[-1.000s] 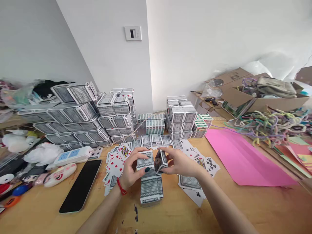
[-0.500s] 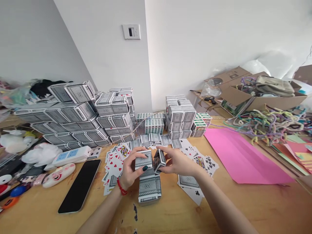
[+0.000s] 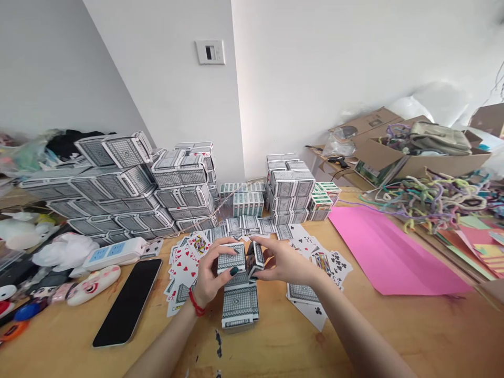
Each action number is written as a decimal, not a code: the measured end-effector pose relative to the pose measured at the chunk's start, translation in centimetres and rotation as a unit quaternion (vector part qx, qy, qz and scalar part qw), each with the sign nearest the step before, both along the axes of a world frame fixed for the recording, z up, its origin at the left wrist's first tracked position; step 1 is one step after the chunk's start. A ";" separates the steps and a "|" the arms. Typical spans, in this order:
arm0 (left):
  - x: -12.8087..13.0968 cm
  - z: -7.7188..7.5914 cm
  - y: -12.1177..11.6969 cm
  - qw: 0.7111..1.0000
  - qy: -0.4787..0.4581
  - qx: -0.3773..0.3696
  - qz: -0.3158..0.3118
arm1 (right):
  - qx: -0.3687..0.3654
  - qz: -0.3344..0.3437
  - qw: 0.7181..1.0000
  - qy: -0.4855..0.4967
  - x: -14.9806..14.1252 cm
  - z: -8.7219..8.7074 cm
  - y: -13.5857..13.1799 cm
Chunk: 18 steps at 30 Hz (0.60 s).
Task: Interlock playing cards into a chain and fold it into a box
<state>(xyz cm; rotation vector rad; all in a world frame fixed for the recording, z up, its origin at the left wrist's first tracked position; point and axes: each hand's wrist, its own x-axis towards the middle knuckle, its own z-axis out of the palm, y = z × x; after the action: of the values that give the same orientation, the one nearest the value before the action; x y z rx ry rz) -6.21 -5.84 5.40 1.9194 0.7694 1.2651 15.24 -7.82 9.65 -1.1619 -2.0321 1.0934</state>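
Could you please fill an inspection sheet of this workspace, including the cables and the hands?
Surface: wooden table, dark marks near the front.
Job's things: patterned block and small box-like card piece in hand; near block in front; card-block stacks behind.
Clutter: loose cards, black phone, pink sheet, tangled colored strands.
Hands: left hand grips the patterned block; right hand holds the card piece in its fingers.
Cables: white power strip at left, no plug seen in it.
Surroundings: pale walls, wall plate, open cardboard box.
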 end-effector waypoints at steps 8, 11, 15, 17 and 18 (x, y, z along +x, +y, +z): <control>0.2 0.3 -0.2 1.000 -0.006 0.001 -0.015 | 0.023 0.016 1.000 0.012 -0.2 0.3 -0.2; 0.2 0.4 -0.3 1.000 -0.007 0.000 -0.017 | 0.026 0.019 0.999 0.010 -0.3 0.2 -0.1; 0.2 0.2 -0.3 1.000 -0.005 -0.004 -0.012 | 0.017 0.015 1.000 0.001 -0.3 0.0 -0.1; 0.2 0.1 -0.3 1.000 -0.004 -0.006 -0.010 | 0.009 0.011 1.000 -0.003 -0.4 0.0 -0.1; 0.2 0.0 -0.3 1.000 -0.004 -0.007 -0.010 | 0.006 0.009 1.000 -0.002 -0.4 0.0 -0.2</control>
<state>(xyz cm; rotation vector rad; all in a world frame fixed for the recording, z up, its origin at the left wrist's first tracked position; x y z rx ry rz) -6.02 -6.13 5.41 1.9055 0.7516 1.2510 14.88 -7.99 9.62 -1.1431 -2.0541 1.0882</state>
